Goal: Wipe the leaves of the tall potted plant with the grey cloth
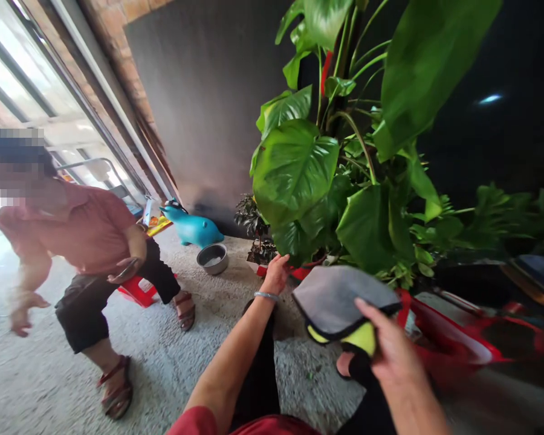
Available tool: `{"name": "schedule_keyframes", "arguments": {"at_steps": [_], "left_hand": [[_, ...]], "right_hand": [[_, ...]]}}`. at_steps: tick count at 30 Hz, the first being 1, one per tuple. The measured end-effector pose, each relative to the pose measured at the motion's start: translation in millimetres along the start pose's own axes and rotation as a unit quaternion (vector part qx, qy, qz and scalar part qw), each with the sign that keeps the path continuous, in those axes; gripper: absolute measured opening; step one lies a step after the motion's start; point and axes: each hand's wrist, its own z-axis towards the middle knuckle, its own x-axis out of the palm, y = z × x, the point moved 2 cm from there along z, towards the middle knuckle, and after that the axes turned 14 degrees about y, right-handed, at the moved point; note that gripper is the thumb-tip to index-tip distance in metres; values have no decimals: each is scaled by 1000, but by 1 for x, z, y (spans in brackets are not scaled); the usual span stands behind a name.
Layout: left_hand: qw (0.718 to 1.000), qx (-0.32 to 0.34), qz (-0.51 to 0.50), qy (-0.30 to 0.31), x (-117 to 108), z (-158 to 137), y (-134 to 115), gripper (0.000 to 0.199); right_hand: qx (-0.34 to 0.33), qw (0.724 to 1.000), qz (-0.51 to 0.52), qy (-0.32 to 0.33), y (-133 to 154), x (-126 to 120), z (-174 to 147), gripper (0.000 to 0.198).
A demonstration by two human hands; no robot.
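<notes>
My right hand [392, 344] grips a folded cleaning cloth [340, 296], grey on one side and yellow-green on the other, with a dark edge. The thumb lies on top of the cloth. My left hand [276, 275], with a bangle at the wrist, reaches to the low front of a large potted plant. Its fingers are closed at the lower edge of a green leaf [292, 240]. Wider glossy leaves [297, 169] hang above both hands. The cloth is below the leaves, apart from my left hand.
A person in a pink shirt [90, 223] sits on a red stool [138, 291] at the left, holding a phone. A grey basin [212, 260] and a blue toy animal [193, 226] stand on the concrete floor. Red containers [448, 338] are at the right.
</notes>
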Motion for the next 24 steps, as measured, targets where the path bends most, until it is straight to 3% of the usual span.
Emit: {"name": "schedule_keyframes", "arguments": {"at_steps": [2,4,5,7,9,11,13,15,16,19,22,24], "left_hand": [[1000,0,-3,3,4,-1,-1,30],[1000,-2,-5,11,12,-2,-1,28],[1000,-2,-4,16,16,-2,1,27],[1000,-5,1,19,22,-3,4,25],[1000,-5,8,15,24,-4,7,25],[1000,2,21,14,19,-6,7,26],[1000,3,27,14,10,-7,5,30],[1000,-8,16,9,2,-8,4,34],[1000,-17,4,3,0,-9,5,36],[999,-38,-27,-2,5,-11,15,32],[997,-64,-42,22,23,-15,28,27],[995,-77,-44,34,36,-18,35,24]], "right_hand": [[-124,990,23,-56,48,12,-3,49],[-340,937,53,-66,90,39,14,61],[-387,917,64,-66,101,54,29,65],[-328,941,74,-46,96,76,63,57],[-159,985,64,-27,59,79,83,39],[11,999,35,-10,6,61,78,23],[73,997,5,25,-33,30,53,25],[81,995,-30,43,-44,-3,22,33],[72,996,-44,37,-36,-15,8,37],[-49,997,-54,-28,27,-27,-10,47],[-248,965,-21,-90,96,-9,14,56],[-293,951,3,-103,111,0,42,51]]}}
